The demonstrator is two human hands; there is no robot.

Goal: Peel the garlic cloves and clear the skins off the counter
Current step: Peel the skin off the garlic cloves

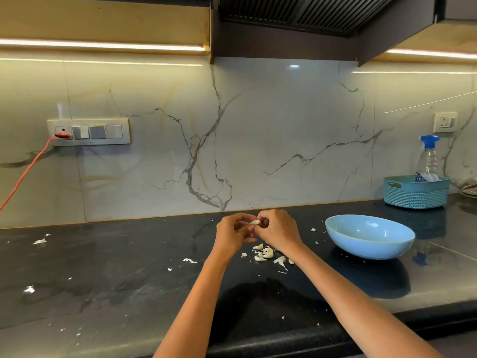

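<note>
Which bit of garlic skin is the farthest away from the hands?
The scrap of skin at the far left of the counter, near its front edge. The main heap of skins lies right under the hands, and another scrap sits a little closer.

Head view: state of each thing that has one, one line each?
Garlic clove: held above the counter, pinched between both hands, skin partly on.
Left hand: fingers curled, pinching the clove.
Right hand: fingers curled, pinching the clove.
Skins: loose pile on the counter under the hands, scraps scattered wider.
Blue bowl: upright on the counter, contents hard to tell.
Spray bottle: upright in the teal basket.
</note>
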